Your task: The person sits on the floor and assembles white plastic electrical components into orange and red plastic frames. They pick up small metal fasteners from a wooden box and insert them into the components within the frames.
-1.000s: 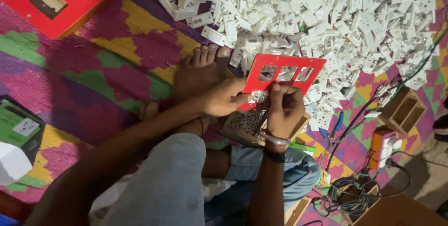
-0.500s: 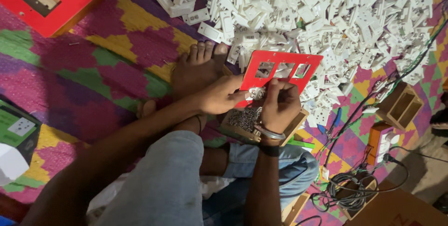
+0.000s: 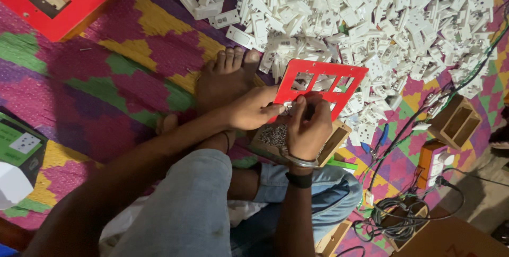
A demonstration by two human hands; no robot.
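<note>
A red plastic plate (image 3: 323, 79) with several rectangular cut-outs is held over a small wooden box of screws (image 3: 275, 136). My left hand (image 3: 253, 109) grips the plate's lower left edge between thumb and fingers. My right hand (image 3: 308, 127) is closed on a dark thin tool pressed against the plate's lower edge; the tool is mostly hidden by my fingers. My bare foot (image 3: 225, 76) rests on the mat just left of the plate.
A large heap of white switch and socket parts (image 3: 371, 18) covers the mat beyond the plate. Another red plate on a wooden frame (image 3: 63, 2) lies top left. Wooden boxes (image 3: 456, 124), coiled cables (image 3: 397, 217) and a green carton (image 3: 16, 140) surround me.
Both hands and the red plate stayed almost in place; the view drifted slightly and my right hand shifted a little on the plate's lower edge.
</note>
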